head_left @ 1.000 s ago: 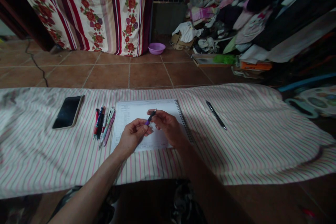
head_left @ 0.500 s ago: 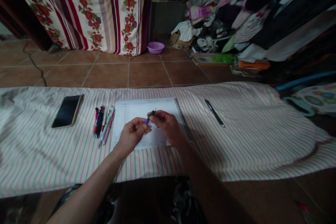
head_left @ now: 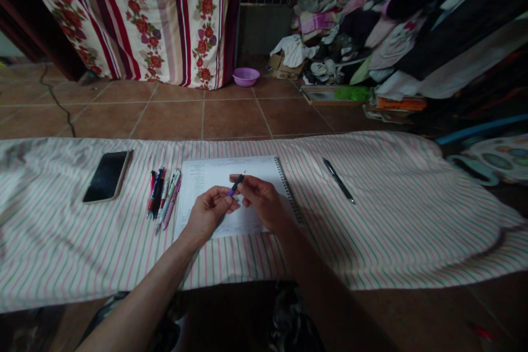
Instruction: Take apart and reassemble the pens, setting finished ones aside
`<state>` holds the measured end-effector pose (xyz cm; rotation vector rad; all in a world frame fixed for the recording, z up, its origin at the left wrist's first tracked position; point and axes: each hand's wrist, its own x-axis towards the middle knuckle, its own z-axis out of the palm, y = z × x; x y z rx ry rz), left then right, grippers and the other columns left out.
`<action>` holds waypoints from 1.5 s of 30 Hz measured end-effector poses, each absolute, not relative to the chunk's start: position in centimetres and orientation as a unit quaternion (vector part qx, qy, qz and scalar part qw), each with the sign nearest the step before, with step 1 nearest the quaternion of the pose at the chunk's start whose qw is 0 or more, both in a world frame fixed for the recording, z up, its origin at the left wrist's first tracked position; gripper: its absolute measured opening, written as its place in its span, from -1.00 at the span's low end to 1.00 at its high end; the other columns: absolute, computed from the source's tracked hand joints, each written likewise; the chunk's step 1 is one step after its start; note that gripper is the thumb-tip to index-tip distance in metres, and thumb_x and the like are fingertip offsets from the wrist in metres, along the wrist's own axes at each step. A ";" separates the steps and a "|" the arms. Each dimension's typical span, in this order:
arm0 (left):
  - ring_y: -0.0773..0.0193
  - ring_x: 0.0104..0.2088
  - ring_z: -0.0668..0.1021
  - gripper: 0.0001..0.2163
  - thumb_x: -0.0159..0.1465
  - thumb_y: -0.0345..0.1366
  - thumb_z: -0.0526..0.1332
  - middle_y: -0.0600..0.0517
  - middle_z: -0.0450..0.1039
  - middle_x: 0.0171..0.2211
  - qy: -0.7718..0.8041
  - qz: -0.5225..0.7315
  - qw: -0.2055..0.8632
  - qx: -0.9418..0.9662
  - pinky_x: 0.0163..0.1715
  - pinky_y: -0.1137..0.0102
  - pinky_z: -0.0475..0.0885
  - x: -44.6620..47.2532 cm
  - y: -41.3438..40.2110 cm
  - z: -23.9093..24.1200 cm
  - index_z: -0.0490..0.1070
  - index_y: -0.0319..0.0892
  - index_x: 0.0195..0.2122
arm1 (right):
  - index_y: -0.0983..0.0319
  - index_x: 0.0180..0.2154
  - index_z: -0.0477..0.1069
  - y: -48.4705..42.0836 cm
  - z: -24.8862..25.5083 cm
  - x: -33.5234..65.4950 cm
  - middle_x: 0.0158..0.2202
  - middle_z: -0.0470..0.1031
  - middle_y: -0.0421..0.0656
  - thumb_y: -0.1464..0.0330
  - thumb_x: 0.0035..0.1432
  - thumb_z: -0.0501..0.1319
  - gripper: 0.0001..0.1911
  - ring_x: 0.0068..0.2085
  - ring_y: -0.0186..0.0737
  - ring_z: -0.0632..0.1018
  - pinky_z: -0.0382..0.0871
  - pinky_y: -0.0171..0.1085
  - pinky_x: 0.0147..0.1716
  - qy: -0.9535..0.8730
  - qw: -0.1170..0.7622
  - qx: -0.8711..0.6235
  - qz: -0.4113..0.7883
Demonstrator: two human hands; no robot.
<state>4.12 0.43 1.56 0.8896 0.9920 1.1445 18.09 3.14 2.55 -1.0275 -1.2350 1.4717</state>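
Observation:
Above a spiral notebook (head_left: 256, 164), both hands meet at one pen (head_left: 236, 183) with a dark grip and a purple barrel. My left hand (head_left: 208, 210) pinches the purple part, and its rear end is hidden in the fingers. My right hand (head_left: 260, 198) has its fingers closed at the dark front part, near the bare tip that points up and away. Printed lines show along the notebook's left side. Left of the notebook lies a bunch of several pens (head_left: 164, 198); a single black pen (head_left: 338, 180) rests to the right.
A phone (head_left: 107, 177) lies at the left on the striped cloth (head_left: 396, 214). Beyond the cloth's far edge are the tiled floor (head_left: 173, 115), a floral curtain (head_left: 165, 22), a purple basin (head_left: 246, 76) and a pile of clothes (head_left: 330, 22).
The right-hand fingers have shifted slightly on the pen, uncovering more of its dark grip. The left hand stays on the purple part. The whole view has moved a little.

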 end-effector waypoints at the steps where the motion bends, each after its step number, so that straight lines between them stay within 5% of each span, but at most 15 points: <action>1: 0.36 -0.49 0.47 -0.79 0.01 -0.24 0.34 0.03 0.47 -0.55 0.433 0.500 0.640 0.390 -0.41 0.44 0.31 4.1 0.4 1.5 0.43 -0.24 -0.38 | 0.21 -0.22 0.50 3.1 2.6 18.1 -0.40 0.47 -0.19 0.23 -0.04 0.25 -0.69 -0.52 -0.44 0.33 0.22 -0.41 -0.60 -0.504 0.461 -0.423 0.595; 19: 0.34 -0.47 0.49 -0.76 -0.05 -0.25 0.38 0.05 0.48 -0.54 0.427 0.523 0.645 0.358 -0.35 0.40 0.33 4.4 0.4 1.1 0.38 -0.23 -0.42 | 0.22 -0.45 0.38 3.3 1.3 17.5 -0.52 0.40 -0.24 0.24 -0.07 0.28 -0.81 -0.54 -0.41 0.37 0.25 -0.40 -0.59 -0.527 0.467 -0.460 0.540; 28: 0.35 -0.53 0.48 -0.78 -0.01 -0.25 0.34 0.04 0.47 -0.56 0.443 0.503 0.639 0.378 -0.47 0.44 0.31 4.3 0.5 2.0 0.40 -0.24 -0.39 | 0.18 -0.12 0.40 3.1 2.2 17.9 -0.29 0.47 -0.14 0.19 0.00 0.22 -0.62 -0.39 -0.34 0.46 0.27 -0.42 -0.61 -0.514 0.463 -0.416 0.590; 35: 0.36 -0.54 0.47 -0.79 0.00 -0.26 0.34 0.03 0.48 -0.56 0.442 0.496 0.641 0.384 -0.48 0.44 0.31 4.4 0.4 1.8 0.39 -0.25 -0.39 | 0.22 -0.26 0.49 3.1 2.0 18.0 -0.54 0.40 -0.24 0.23 -0.06 0.26 -0.70 -0.54 -0.43 0.36 0.22 -0.42 -0.62 -0.480 0.473 -0.448 0.587; 45: 0.35 -0.51 0.48 -0.75 -0.05 -0.24 0.37 0.06 0.47 -0.55 0.444 0.512 0.633 0.374 -0.42 0.41 0.33 4.8 0.5 1.6 0.38 -0.23 -0.41 | 0.24 -0.41 0.42 3.2 1.8 17.5 -0.58 0.37 -0.27 0.22 -0.12 0.29 -0.76 -0.61 -0.45 0.32 0.21 -0.42 -0.68 -0.473 0.490 -0.464 0.567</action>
